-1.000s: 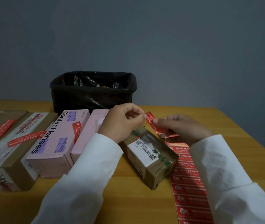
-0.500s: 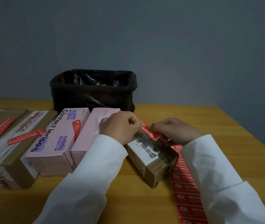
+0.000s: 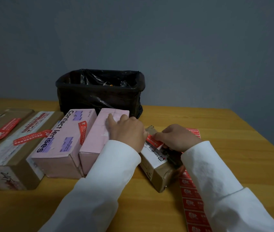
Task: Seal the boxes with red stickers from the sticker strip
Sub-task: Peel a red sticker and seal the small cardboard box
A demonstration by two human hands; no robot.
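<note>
A small brown box (image 3: 156, 173) with a white label lies in front of me on the table. A red sticker (image 3: 153, 141) lies across its top. My right hand (image 3: 177, 139) pinches the sticker's right end down against the box. My left hand (image 3: 127, 131) rests with fingers spread on the plain pink box (image 3: 96, 139), and its thumb side touches the sticker's left end. The red sticker strip (image 3: 191, 200) runs along the table under my right sleeve, with its far end (image 3: 193, 132) showing past my right hand.
Left of the plain pink box stand a pink "Contact lenses" box (image 3: 61, 141) and two brown cartons (image 3: 15, 158), each bearing a red sticker. A bin lined with a black bag (image 3: 99, 94) stands behind them. The table's right edge (image 3: 266, 139) slants away.
Both hands came down with the red sticker from the air onto the small brown box. My left hand's fingers spread out over the plain pink box.
</note>
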